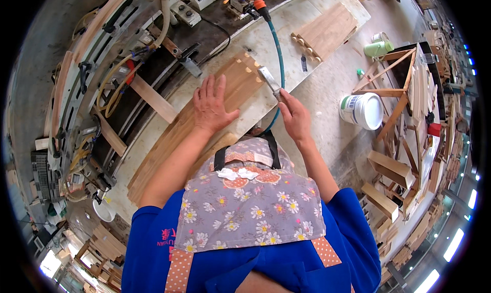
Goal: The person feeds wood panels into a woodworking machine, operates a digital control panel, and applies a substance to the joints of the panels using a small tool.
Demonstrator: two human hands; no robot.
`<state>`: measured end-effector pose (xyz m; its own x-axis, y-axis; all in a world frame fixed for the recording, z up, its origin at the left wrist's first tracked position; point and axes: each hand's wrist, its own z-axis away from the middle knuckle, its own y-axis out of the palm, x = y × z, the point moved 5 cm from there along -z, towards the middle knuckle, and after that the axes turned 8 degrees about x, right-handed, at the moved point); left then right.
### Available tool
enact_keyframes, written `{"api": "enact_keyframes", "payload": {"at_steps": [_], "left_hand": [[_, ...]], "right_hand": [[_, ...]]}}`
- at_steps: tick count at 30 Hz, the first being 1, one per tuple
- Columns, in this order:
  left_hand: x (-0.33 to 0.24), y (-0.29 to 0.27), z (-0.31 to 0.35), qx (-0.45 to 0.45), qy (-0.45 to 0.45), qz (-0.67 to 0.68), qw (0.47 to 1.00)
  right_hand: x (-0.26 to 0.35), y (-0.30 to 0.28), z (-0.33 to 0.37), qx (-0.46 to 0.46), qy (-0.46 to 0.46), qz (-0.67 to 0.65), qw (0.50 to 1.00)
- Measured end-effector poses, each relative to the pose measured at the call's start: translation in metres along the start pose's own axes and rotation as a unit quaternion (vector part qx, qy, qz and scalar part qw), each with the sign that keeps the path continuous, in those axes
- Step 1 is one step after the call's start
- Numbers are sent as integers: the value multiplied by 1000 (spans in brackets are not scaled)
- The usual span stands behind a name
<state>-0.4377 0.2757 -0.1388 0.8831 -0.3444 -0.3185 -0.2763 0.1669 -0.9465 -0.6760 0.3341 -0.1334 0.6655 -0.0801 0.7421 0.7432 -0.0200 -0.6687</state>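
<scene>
My left hand (210, 106) lies flat with fingers spread on a long brown wooden board (238, 81). Pale rounded notches run along the board's far end. In my right hand (295, 115) is a flat metal-bladed tool (268, 78), gripped at its near end, thumb along it. Its blade points up and left, close to the notched corner of the board; whether it touches the wood I cannot tell. A second wooden panel (330, 29) with similar rounded notches lies farther off to the right on the pale worktable (307, 70).
A teal air hose (281, 52) with an orange fitting (261, 7) hangs across the table beside the tool. Clamping machinery (130, 70) with yellow tubes runs along the left. On the floor at right stand a white bucket (369, 111) and a wooden rack (396, 116) with boards.
</scene>
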Motion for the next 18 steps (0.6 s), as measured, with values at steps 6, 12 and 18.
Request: {"api": "enact_keyframes", "payload": {"at_steps": [6, 12, 18], "left_hand": [[0, -1, 1, -23, 15, 2, 1000], [0, -4, 1, -16, 14, 9, 1000], [0, -3, 1, -10, 6, 9, 1000]], "right_hand": [[9, -26, -30, 75, 14, 15, 997], [25, -49, -60, 180, 20, 54, 982], [19, -53, -78, 231, 32, 30, 972]]}}
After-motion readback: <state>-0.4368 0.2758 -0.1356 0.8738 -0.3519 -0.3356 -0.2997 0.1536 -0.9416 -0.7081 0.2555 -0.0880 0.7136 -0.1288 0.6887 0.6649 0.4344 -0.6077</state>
